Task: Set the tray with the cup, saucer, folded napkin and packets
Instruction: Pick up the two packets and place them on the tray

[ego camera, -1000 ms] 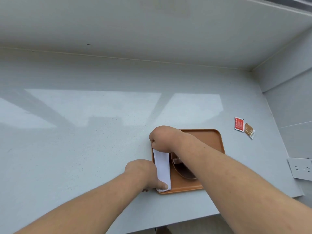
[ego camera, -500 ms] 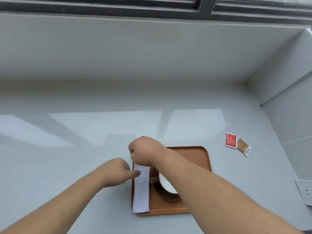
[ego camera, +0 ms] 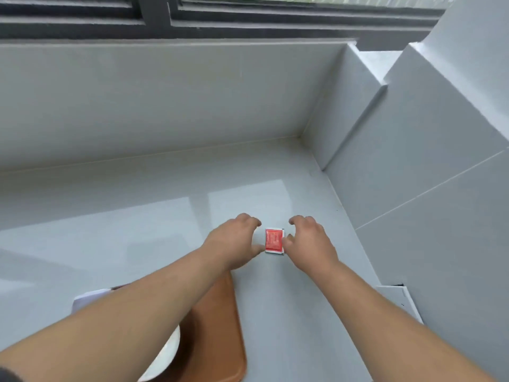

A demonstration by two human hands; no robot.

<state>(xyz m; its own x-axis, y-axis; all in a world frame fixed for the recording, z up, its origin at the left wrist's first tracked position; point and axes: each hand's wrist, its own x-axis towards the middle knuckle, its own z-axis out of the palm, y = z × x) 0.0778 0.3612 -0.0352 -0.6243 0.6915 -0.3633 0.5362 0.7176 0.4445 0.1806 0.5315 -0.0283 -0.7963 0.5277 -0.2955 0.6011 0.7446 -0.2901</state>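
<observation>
Both hands had reached to the small red square foil packet (ego camera: 274, 240), which lay flat on the pale grey glossy counter (ego camera: 165, 216), well beyond the far corner of the brown plastic tray (ego camera: 220, 326). The left hand (ego camera: 234, 244) sat just to the packet's left, fingers curled and spread, thumb tip touching or nearly touching the lower left edge. The right hand (ego camera: 308, 241) sat just to its right, fingers arched open above the counter, thumb against the right edge. Neither hand had closed on the packet; it rested between the two thumbs, not lifted.

A second packet could not be seen; it may have been hidden beneath the right hand. Back toward the wrists, the tray held a white round saucer or cup (ego camera: 168, 351), mostly covered by the left forearm, and a corner of the white folded napkin (ego camera: 88, 296) showed beside it.

To do this step well, the flat packet probably needed a fingernail or thumb slid under one edge, since thin foil on a slick surface would tend to skate away. One hand bracing the opposite edge would stop that slide.
</observation>
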